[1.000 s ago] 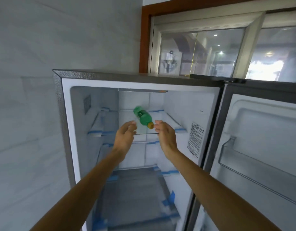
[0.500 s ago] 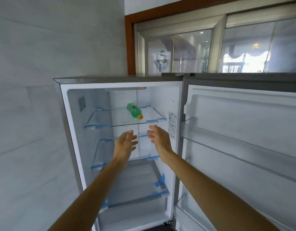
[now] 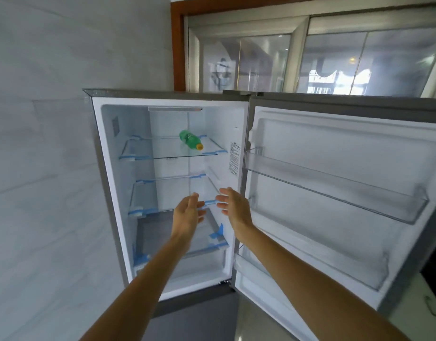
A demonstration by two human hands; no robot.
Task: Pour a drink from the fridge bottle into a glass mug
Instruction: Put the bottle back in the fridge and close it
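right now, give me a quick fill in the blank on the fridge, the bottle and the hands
The bottle lies on its ____ on the top shelf.
The bottle is ____ in colour.
The left hand and right hand hold ____.
The fridge door stands ____.
Missing: side; green; nothing; open.

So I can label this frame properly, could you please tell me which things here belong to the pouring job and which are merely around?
Job: green bottle, on its side on the top glass shelf; left hand and right hand, both open, holding nothing. No mug in view.
Merely around: door bins; window; blue tape; label sticker.
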